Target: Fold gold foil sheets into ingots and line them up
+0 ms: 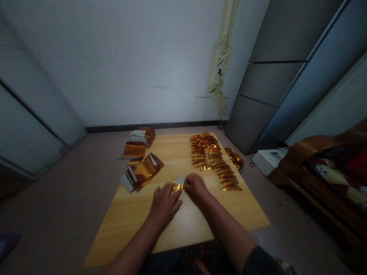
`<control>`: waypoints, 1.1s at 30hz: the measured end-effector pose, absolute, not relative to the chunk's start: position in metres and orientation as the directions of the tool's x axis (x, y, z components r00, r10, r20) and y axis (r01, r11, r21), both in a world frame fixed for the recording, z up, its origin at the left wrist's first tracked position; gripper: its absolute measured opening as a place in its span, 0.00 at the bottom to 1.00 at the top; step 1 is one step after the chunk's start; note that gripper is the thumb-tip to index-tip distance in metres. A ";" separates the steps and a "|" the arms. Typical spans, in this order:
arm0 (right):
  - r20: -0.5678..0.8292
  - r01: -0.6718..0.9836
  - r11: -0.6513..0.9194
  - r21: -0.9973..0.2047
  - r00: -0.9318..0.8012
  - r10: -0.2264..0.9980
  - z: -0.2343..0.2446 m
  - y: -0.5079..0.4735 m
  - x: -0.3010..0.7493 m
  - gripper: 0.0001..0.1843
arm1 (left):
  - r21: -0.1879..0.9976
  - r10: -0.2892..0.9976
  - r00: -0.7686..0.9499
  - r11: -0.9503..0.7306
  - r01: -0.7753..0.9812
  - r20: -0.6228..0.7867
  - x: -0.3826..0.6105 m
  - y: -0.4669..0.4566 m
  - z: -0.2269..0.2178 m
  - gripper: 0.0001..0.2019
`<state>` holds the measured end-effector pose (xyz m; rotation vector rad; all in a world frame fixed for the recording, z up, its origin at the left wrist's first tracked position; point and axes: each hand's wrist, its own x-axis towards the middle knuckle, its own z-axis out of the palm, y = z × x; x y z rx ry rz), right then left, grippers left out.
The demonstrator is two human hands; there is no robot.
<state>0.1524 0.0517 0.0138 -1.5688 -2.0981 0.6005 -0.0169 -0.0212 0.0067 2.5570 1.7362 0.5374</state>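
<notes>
Between the hands, a small crumpled gold foil piece (177, 187) is pinched by the fingertips of the left hand (164, 204) and right hand (196, 187), a pale tab (180, 180) just beyond it, above a wooden table (137, 225). Past the right hand lie rows of folded gold foil (215, 160); past the left, stacked foil sheets (142, 172) with white strips (137, 131).

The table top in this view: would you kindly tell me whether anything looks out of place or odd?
A crumpled heap of gold foil lies just past the right edge of the wooden table, off its top. It looks odd because the other foil pieces sit in tidy rows and stacks.
</notes>
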 end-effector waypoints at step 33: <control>0.200 0.669 0.292 -0.684 -0.213 0.956 0.006 0.058 0.154 0.14 | 0.358 0.939 0.289 -0.340 0.870 0.188 -0.029 0.009 0.000 0.13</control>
